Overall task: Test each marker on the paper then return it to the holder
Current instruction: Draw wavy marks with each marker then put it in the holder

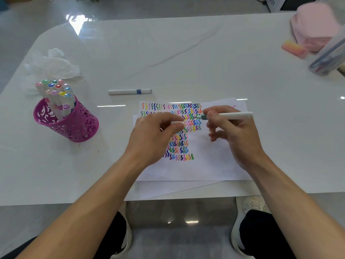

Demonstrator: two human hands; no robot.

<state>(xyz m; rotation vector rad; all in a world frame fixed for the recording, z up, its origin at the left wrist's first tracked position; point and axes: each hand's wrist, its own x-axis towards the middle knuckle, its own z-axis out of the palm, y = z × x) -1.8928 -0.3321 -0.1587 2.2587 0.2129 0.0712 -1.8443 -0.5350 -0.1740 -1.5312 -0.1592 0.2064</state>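
1. Rows of coloured squiggles fill much of the paper (214, 161), so many markers look tested.
2. The right grip (235, 131) pinches a teal marker (233, 115), its nib at the paper. The left grip (155, 135) pinches what appears to be its white cap (176, 122).
3. Still to do: recap it and return it to the purple holder (74, 126). A blue-banded marker (128, 91) lies loose on the tabletop (186, 53).

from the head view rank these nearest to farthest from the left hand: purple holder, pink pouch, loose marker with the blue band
1. Loose marker, lying on the table just beyond the left hand.
2. Purple holder, out to the left.
3. Pink pouch, at the far right corner.
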